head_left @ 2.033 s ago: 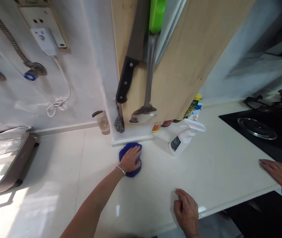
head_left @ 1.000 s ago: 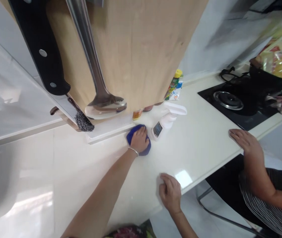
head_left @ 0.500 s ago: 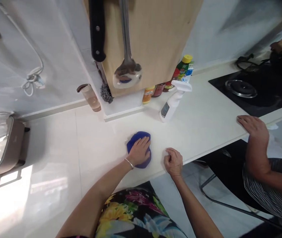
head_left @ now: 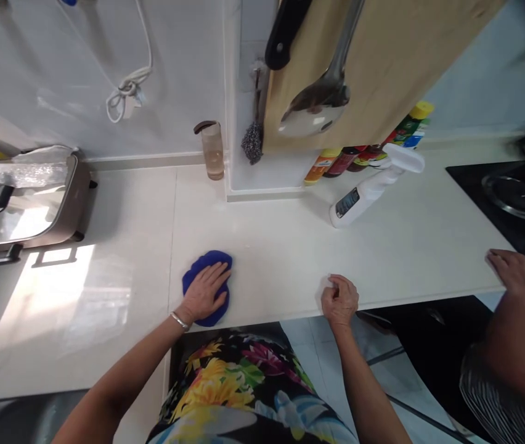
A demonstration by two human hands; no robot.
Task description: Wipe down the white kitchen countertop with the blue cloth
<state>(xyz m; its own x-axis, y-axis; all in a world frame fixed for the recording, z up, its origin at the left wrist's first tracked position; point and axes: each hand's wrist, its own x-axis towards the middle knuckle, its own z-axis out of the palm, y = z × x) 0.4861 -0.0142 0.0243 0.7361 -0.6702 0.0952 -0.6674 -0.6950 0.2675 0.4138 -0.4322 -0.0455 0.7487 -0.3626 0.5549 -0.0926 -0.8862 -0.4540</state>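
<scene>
My left hand (head_left: 204,293), with a silver bangle at the wrist, presses down on a blue cloth (head_left: 216,316) that lies bunched on the white countertop (head_left: 272,265). The fingers stretch over the cloth's upper right side, and the palm hides its middle. Near the front edge of the counter rests my right hand (head_left: 341,300), its fingers curled in with nothing visible in them. A white spray bottle (head_left: 359,196) stands behind and to the right of that hand, beyond its reach as it rests there.
A co-worker's hand (head_left: 521,277) rests on the counter at right, near a black cooktop (head_left: 484,191). Sauce bottles (head_left: 343,161) line the wall under a hanging cutting board (head_left: 396,80), ladle (head_left: 322,98) and knife (head_left: 285,37). A brown-lidded jug (head_left: 213,154) and an electric pan (head_left: 59,209) stand left.
My left hand and the blue cloth have slid leftward along the counter, close to the seam. The view has turned left, showing more of the electric pan. My right hand stays at the edge.
</scene>
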